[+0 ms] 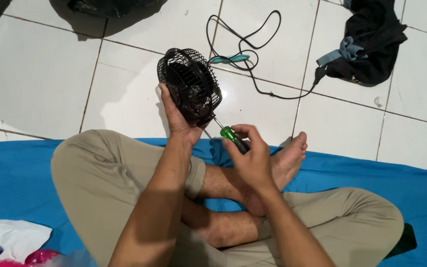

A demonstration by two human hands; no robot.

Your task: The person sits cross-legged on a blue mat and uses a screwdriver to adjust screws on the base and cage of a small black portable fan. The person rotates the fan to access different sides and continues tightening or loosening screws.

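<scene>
1. The left hand point(176, 118) grips the black fan point(190, 86) from below, tilting its back toward the person so the screw end faces the tool.
2. The right hand point(248, 153), just right of the fan, pinches a green-handled screwdriver point(229, 133); its tip meets the fan's base.
3. The fan's cord point(253, 59) trails slack over the floor point(40, 74) behind the fan.

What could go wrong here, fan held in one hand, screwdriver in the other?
1. The left hand alone steadies the small black fan in the air; it may twist under torque.
2. If the screwdriver in the right hand slips, its tip could jab the left palm.
3. The cord trails loose on the tiled floor and may snag.
</scene>
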